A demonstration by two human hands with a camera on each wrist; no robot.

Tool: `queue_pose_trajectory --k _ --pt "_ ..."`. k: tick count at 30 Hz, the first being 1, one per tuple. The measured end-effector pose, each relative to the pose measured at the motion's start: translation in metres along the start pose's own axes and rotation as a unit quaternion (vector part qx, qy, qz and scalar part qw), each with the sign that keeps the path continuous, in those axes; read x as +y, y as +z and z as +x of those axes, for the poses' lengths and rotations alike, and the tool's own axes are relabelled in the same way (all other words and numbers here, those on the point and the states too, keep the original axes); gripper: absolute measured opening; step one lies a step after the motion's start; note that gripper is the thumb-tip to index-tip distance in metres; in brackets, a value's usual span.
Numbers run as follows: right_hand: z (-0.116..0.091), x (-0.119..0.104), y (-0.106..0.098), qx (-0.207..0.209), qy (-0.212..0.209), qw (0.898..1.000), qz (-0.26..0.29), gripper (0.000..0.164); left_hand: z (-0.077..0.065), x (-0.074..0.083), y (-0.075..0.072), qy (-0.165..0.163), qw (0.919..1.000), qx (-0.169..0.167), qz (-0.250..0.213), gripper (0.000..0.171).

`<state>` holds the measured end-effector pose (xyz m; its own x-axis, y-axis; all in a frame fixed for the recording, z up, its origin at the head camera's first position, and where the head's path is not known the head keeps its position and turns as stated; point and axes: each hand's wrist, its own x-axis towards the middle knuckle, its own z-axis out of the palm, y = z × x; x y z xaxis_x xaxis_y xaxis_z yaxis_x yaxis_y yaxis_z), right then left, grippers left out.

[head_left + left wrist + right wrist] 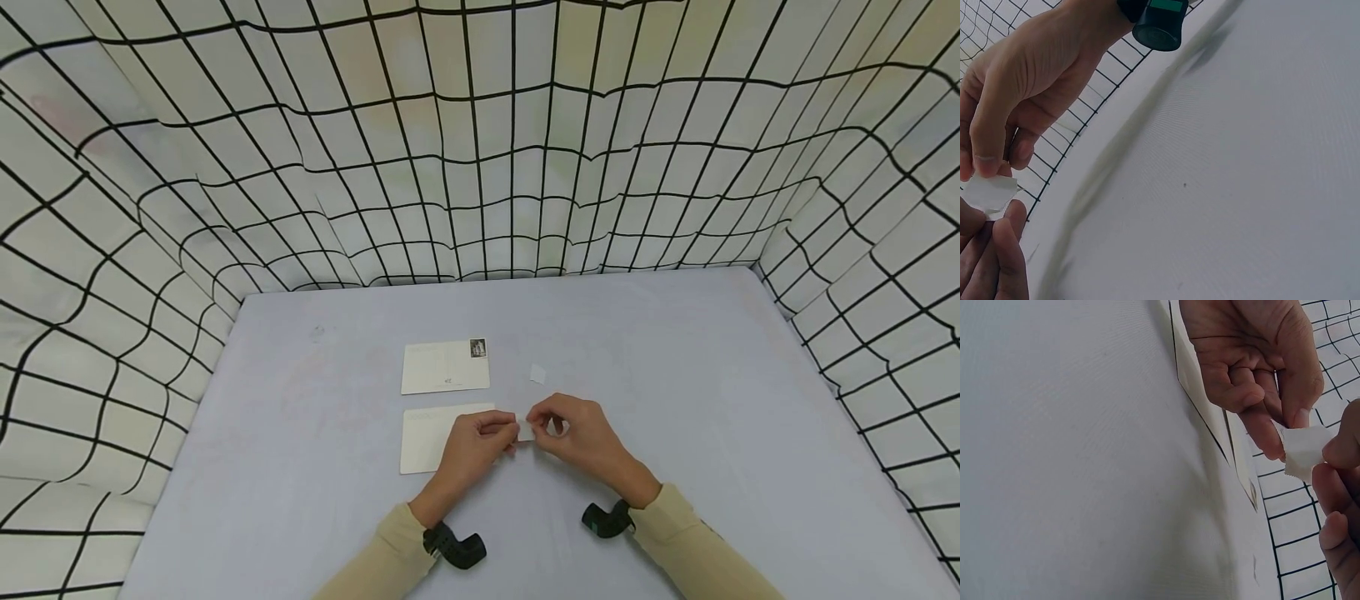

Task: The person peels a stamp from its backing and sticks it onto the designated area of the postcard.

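Observation:
A small white stamp with a perforated edge [1305, 450] is stretched between both hands, its pale face towards the right wrist camera. My left hand [476, 442] pinches one side between thumb and fingers, over the right part of the lower postcard [426, 437]. On the other side, my right hand [581, 429] pinches the stamp with thumb and forefinger. In the left wrist view the stamp [990, 190] looks plain white, with a thin edge lifted or folded near the left fingertips; whether a backing is parting from it I cannot tell.
Above the lower postcard lies another card [438, 371] with a dark stamp [477, 348] in its top right corner. A small white paper piece [537, 374] lies beyond the right hand. Black-lined netting [513, 192] walls the white table [300, 500].

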<state>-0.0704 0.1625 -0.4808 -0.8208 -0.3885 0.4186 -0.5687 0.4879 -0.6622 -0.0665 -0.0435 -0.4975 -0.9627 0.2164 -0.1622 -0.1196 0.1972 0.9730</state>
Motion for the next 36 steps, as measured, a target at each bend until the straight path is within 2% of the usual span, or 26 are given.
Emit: queue_pose_trajectory --k 6,13,18,24,32,36 --pt "0.000 0.001 -0.001 0.001 -0.008 1.000 0.019 0.018 0.001 -0.001 -0.001 0.002 1.0000 0.008 0.000 0.024" --pt "-0.002 0.007 -0.005 0.001 0.009 0.999 0.041 0.012 0.002 0.000 -0.001 0.000 0.9999 0.010 -0.009 0.024" --pt "-0.003 0.011 -0.009 0.004 0.061 0.995 0.081 0.018 0.003 -0.001 -0.001 -0.007 0.9999 0.010 -0.007 0.024" --pt "-0.005 0.017 -0.013 0.003 0.146 0.983 0.111 0.016 0.002 0.000 -0.004 -0.010 0.9999 0.010 -0.002 0.026" --pt "-0.004 0.030 -0.014 -0.012 0.236 0.968 0.084 0.011 0.001 0.000 -0.007 -0.016 0.9997 0.016 0.005 0.025" --pt "-0.003 0.036 -0.013 -0.026 0.266 0.961 0.068 0.009 0.001 0.000 -0.008 -0.019 0.9997 0.017 0.004 0.024"
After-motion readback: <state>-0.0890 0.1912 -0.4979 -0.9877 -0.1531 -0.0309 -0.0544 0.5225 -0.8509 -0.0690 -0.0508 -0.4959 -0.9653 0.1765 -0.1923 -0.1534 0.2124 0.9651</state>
